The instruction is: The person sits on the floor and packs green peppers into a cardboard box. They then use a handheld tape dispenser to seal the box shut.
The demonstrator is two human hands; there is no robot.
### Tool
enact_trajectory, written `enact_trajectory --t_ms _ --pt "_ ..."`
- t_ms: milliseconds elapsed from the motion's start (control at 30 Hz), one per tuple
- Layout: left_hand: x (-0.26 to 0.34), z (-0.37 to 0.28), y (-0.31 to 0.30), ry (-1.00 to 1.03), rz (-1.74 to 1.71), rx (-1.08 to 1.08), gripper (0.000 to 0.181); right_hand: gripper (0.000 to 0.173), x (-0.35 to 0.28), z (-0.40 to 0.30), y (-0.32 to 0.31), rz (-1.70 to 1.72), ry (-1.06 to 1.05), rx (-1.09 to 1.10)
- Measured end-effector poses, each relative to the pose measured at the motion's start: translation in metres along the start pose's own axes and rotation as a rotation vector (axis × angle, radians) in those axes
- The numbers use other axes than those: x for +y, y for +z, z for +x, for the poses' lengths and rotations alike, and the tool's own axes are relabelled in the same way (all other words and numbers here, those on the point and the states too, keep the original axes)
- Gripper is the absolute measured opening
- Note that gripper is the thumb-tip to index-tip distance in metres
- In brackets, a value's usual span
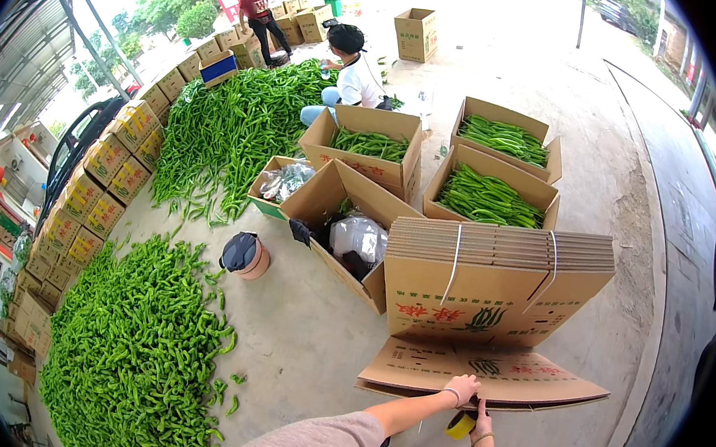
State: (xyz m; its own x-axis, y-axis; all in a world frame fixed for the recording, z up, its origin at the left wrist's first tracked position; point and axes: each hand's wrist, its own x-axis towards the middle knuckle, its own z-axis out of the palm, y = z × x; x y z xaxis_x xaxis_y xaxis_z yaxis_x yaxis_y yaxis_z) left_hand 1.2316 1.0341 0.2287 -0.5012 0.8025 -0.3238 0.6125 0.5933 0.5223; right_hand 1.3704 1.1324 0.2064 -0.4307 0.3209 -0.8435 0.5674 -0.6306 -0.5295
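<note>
A flattened cardboard carton (428,367), printed with a green plant picture and red writing, lies in front of me with its near edge towards my body. My left hand (464,387) grips that near edge around the middle. Just to its right, my right hand (482,425) has its thumb raised against the same edge. A roll of yellow tape (460,425) with a dark part hangs at the right hand's fingers, which appear to hold it; their grip is partly hidden. Behind the carton stands a strapped stack of flattened cartons (493,286).
Green pepper heaps (136,344) (239,124) cover the floor at left. Open cartons of peppers (494,197), a carton with plastic bags (357,236) and a lidded bucket (245,255) stand ahead. One person (354,79) crouches; another (261,17) stands near stacked cartons (106,182).
</note>
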Motion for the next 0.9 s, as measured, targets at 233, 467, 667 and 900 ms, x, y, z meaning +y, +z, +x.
enact_trajectory --t_ms 233,467,667,900 --pt "0.001 -0.008 0.007 0.041 -0.033 0.006 0.029 0.065 0.009 0.000 -0.009 -0.065 0.005 0.010" --pt "0.002 -0.007 0.005 0.030 -0.052 -0.004 0.033 0.063 0.012 0.003 -0.009 -0.030 -0.011 0.007" --pt "-0.001 -0.002 0.000 0.033 -0.067 0.019 0.032 0.061 0.009 0.009 -0.006 -0.009 -0.018 -0.016" --pt "-0.006 0.006 -0.007 0.029 -0.070 0.006 0.034 0.058 0.000 0.013 0.001 0.058 -0.013 -0.032"
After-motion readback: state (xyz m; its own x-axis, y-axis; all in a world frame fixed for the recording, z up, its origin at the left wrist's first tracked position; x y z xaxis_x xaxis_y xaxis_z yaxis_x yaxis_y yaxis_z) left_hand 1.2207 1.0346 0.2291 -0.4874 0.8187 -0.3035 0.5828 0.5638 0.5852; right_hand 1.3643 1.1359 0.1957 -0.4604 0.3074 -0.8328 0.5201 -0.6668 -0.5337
